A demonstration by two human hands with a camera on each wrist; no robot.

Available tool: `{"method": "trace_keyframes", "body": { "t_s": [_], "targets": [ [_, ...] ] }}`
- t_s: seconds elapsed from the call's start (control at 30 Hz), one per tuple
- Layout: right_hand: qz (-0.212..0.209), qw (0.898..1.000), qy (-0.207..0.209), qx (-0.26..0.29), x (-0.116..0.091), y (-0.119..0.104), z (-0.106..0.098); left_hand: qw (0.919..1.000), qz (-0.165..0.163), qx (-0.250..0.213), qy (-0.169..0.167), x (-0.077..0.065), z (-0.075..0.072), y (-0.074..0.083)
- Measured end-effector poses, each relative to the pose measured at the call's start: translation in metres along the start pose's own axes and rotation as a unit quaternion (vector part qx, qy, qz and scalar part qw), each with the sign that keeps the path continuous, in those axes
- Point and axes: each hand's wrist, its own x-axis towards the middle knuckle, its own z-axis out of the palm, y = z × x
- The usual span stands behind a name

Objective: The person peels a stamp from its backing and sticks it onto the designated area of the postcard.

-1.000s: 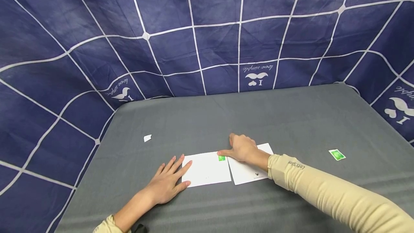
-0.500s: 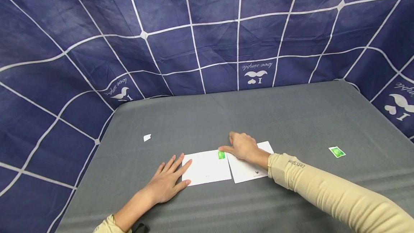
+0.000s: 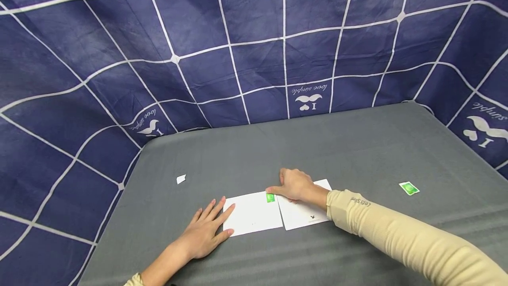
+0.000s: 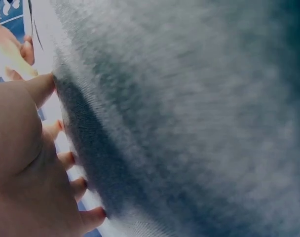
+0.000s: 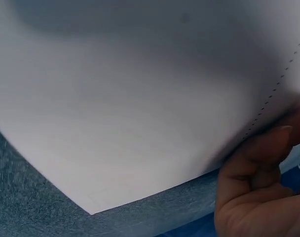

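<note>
Green sticker (image 3: 270, 198) lies at the white card's (image 3: 251, 217) far corner, as 1 second ago; the right hand (image 3: 295, 186), fingers curled, keeps its thumb there, the left hand (image 3: 203, 235) spread: probably steady pressing.

- I am in a small nook with cloth walls. I can't tell if it is in a home or a work room.
- Big blue cloth (image 3: 254, 8) with white checks hangs behind and on both sides, like a tent.
- It has an upside-down moustache (image 3: 308, 98) and heart (image 3: 304, 107) on it.
- Grey cloth (image 3: 238, 153) covers the flat top in front of me.
- Two white cards (image 3: 252, 215) and little green stickers (image 3: 409, 188) lie there, like on a desk.
</note>
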Motion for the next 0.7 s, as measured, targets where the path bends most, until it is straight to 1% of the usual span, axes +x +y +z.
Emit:
{"method": "trace_keyframes", "body": {
  "t_s": [0.07, 0.2, 0.4, 0.53, 0.63, 0.7],
  "targets": [
    [-0.011, 1.0, 0.001, -0.027, -0.001, -0.001, 0.001, 1.0, -0.001, 0.0, 0.004, -0.002, 0.002, 0.0],
    [-0.034, 0.998, -0.002, -0.057, -0.002, -0.001, 0.003, 0.9999, -0.003, 0.0, 0.01, -0.003, 0.006, 0.0],
    [-0.047, 0.996, -0.01, -0.073, -0.004, -0.003, 0.004, 0.9998, 0.0, 0.008, 0.02, -0.003, 0.01, 0.0],
    [-0.049, 0.997, -0.006, -0.061, -0.006, -0.003, 0.002, 0.9996, 0.005, 0.013, 0.025, -0.003, 0.01, 0.0],
    [-0.043, 0.999, -0.004, -0.025, -0.009, -0.001, -0.002, 0.9995, 0.017, 0.014, 0.023, -0.003, 0.008, -0.001],
    [-0.045, 0.999, 0.007, 0.001, -0.012, 0.002, -0.008, 0.9994, 0.027, 0.01, 0.021, -0.004, 0.004, -0.001]
  ]
}}
